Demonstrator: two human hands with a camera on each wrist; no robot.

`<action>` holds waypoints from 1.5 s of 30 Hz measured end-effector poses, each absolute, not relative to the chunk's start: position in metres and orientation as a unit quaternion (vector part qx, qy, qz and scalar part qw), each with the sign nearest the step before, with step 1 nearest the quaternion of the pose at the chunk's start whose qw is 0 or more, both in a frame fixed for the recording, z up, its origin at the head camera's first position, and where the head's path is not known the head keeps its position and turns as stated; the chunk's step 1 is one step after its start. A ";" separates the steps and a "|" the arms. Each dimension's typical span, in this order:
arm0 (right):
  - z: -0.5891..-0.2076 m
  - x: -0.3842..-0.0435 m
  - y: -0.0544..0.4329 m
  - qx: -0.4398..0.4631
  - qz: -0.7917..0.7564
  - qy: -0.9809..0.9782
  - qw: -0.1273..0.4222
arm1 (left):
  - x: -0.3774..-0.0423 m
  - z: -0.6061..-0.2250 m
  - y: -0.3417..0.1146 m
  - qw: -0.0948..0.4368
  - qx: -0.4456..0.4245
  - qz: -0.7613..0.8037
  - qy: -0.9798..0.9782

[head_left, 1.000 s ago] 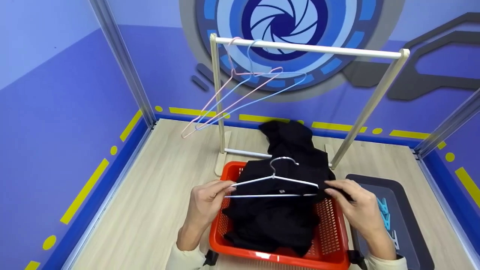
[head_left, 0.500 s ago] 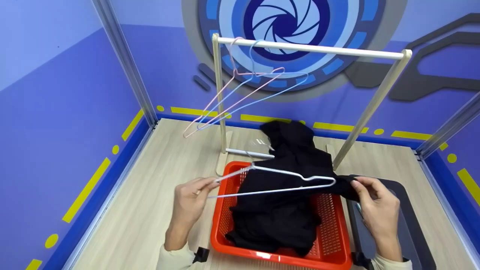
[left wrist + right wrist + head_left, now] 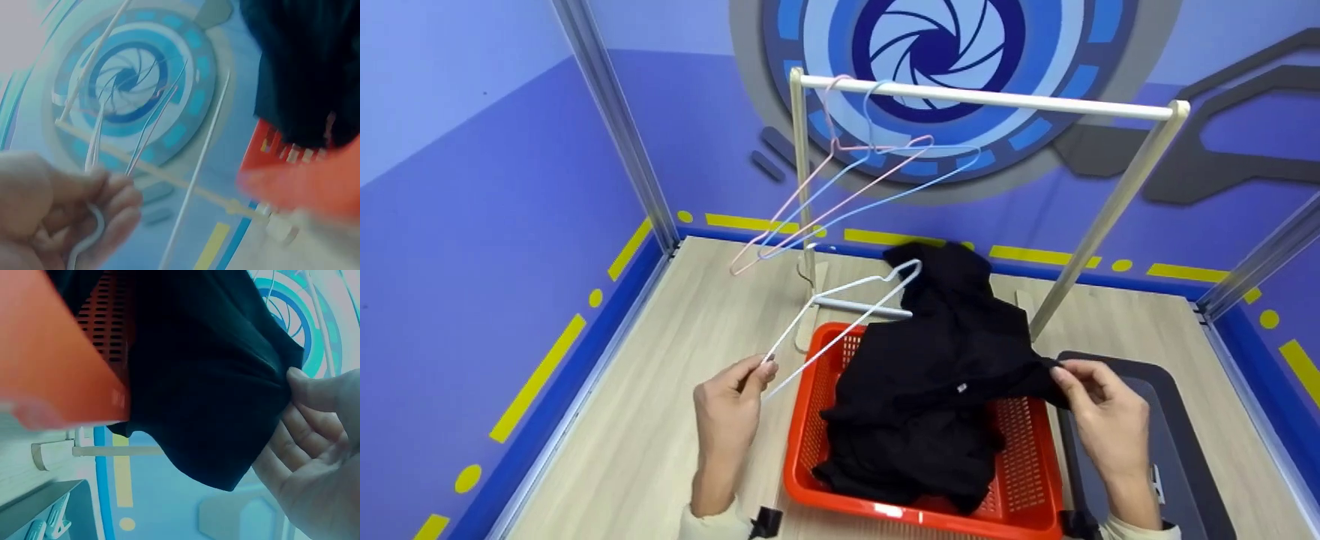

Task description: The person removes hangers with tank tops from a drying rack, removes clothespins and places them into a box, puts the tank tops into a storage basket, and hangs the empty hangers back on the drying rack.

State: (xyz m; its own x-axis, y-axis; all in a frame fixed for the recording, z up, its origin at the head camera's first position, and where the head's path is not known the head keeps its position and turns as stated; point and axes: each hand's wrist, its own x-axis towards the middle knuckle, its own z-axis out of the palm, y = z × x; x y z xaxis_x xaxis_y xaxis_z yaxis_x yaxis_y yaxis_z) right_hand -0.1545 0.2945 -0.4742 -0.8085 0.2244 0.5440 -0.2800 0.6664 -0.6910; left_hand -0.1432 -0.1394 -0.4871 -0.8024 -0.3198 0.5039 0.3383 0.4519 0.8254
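A white wire hanger (image 3: 851,328) is pinched at one end by my left hand (image 3: 729,409). Its free end points up and away over the back left of the basket, and its hook leans left. In the left wrist view the same hand (image 3: 73,216) has its fingers curled round the hanger's wire. On the right, my right hand (image 3: 1110,420) pinches the edge of a black garment (image 3: 937,360) between thumb and fingers. The right wrist view shows that hand (image 3: 315,444) holding the dark cloth (image 3: 208,382) stretched out. Most of the garment lies bunched over the red basket.
The red perforated basket (image 3: 922,519) stands in front. Behind it is a rack (image 3: 990,96) with a pink hanger (image 3: 877,180) and a blue hanger (image 3: 915,193) on its left end. A dark grey tray (image 3: 1177,427) at right holds clothespins (image 3: 56,517).
The right hand has gone from beside the hanger to the garment's edge and pulled it rightward. The left hand has moved left with the hanger, swinging its free end up and away.
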 end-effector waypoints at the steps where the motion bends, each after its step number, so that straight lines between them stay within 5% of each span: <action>1: -0.474 -0.154 0.292 0.034 0.405 -0.862 0.303 | -0.142 -0.488 -0.136 0.314 0.006 -0.519 -0.795; 19: -0.474 -0.146 0.237 0.289 0.371 -0.871 0.143 | -0.138 -0.502 -0.108 0.342 0.031 -0.447 -0.826; 26: -0.474 -0.161 0.234 0.339 0.354 -0.872 -0.006 | -0.136 -0.506 -0.104 0.343 0.023 -0.449 -0.825; 34: -0.465 -0.209 0.239 0.304 0.292 -0.897 0.132 | -0.136 -0.510 -0.101 0.338 0.023 -0.450 -0.826; 41: -0.481 -0.249 0.229 0.251 0.254 -0.932 0.058 | -0.136 -0.514 -0.102 0.350 0.014 -0.446 -0.824; 45: -0.496 -0.260 0.221 0.262 0.239 -0.932 0.073 | -0.135 -0.514 -0.100 0.348 0.006 -0.451 -0.822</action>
State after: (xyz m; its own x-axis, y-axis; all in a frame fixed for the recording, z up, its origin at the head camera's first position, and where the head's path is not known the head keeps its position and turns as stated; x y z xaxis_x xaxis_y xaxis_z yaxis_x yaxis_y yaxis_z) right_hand -0.2597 0.2205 -0.4959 -0.8524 -0.4525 0.2620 -0.5228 0.7487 -0.4077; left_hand -0.1351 -0.0997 -0.5139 -0.7572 -0.3238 0.5673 0.3044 0.5935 0.7450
